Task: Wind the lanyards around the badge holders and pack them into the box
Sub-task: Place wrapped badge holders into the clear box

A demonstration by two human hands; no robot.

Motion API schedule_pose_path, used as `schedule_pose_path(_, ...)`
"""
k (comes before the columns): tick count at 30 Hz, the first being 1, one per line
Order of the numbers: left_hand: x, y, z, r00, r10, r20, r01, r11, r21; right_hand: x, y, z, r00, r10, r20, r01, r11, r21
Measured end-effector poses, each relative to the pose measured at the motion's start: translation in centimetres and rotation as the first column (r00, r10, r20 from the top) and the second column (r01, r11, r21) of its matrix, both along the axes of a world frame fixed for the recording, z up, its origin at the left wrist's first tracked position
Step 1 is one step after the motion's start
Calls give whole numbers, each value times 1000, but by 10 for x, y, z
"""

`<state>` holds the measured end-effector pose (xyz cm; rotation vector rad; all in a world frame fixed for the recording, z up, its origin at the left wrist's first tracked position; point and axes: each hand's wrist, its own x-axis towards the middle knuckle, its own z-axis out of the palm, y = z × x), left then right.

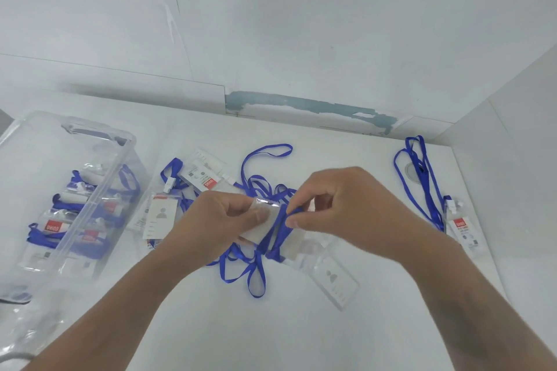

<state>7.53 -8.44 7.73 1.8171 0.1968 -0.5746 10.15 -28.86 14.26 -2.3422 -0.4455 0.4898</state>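
Gripping a clear badge holder above the tabletop, the left hand is closed on its left end while the right hand pinches the blue lanyard wrapped across it. Wound holders sit in the clear box at left; loose ones lie around.

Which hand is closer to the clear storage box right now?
Left. The left hand grips the badge holder just right of the clear box; the right hand pinches the lanyard farther right.
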Motion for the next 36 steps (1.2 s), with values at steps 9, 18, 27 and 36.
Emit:
schedule_pose_path(9,-8,18,8,979,-19,-201,-85,865,-495,15,5,-50,757,68,-650,460,650,605)
schedule_pose_path(18,-24,24,1,924,188,-333,-344,789,-509,-22,47,-95,477,156,-865,842,199,501)
schedule_pose_path(27,-38,42,10,821,282,-497,-535,684,-496,-32,87,-105,506,15,-863,862,25,506)
schedule_pose_path(36,-50,70,21,819,285,-497,-541,670,-507,-54,123,-82,585,-19,-811,811,-8,585)
